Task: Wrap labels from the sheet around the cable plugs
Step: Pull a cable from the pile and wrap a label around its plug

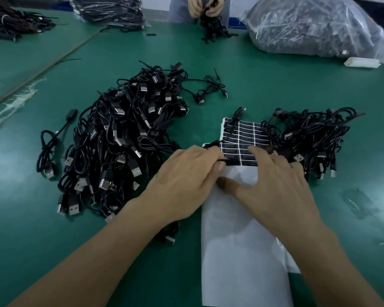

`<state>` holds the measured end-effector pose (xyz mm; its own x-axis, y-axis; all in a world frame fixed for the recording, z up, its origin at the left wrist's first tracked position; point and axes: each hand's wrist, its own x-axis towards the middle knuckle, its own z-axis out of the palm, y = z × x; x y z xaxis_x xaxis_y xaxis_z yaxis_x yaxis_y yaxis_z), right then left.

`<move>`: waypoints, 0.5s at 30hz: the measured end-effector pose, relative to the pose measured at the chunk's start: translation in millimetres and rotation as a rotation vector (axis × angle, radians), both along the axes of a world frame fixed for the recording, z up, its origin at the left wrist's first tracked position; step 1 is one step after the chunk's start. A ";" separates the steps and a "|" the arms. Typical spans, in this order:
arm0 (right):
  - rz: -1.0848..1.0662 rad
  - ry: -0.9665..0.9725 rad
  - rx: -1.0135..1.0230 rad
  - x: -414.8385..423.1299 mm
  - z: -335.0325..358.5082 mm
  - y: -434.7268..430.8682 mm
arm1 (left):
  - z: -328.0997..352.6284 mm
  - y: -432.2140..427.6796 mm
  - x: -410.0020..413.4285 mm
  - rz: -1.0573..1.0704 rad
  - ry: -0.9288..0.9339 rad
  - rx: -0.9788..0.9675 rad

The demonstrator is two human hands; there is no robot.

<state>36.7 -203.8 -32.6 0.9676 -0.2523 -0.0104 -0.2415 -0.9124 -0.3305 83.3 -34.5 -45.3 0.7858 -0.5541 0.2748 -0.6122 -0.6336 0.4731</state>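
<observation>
two cable piles [120,138], one label sheet [242,240], left hand [186,178] pinching one plug [227,161], right hand [277,180] fingers spread

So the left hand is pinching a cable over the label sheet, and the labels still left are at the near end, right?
Not quite. The head view shows the remaining black labels at the far end of the label sheet; the near end is bare white backing. The left hand does pinch a cable over it.

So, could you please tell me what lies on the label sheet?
A cable crosses its far corner, the right pile overlaps its edge; the left hand and right hand hide what lies beneath.
</observation>
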 end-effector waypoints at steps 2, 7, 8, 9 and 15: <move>0.028 0.022 0.034 1.0 1.5 -0.3 | -0.8 -1.0 -0.1 -0.030 0.026 0.057; 0.098 -0.064 0.376 6.3 2.4 -7.3 | -1.6 -0.1 -0.7 0.035 0.047 0.025; 0.093 -0.100 0.463 6.8 1.9 -7.8 | -1.1 -0.1 -1.0 0.049 0.044 0.005; 0.071 -0.141 0.555 7.5 1.6 -8.5 | -0.5 -0.2 -1.5 0.065 0.043 -0.018; -0.118 -0.227 1.072 14.5 4.3 -16.8 | 3.7 0.1 -4.6 0.140 0.095 -0.067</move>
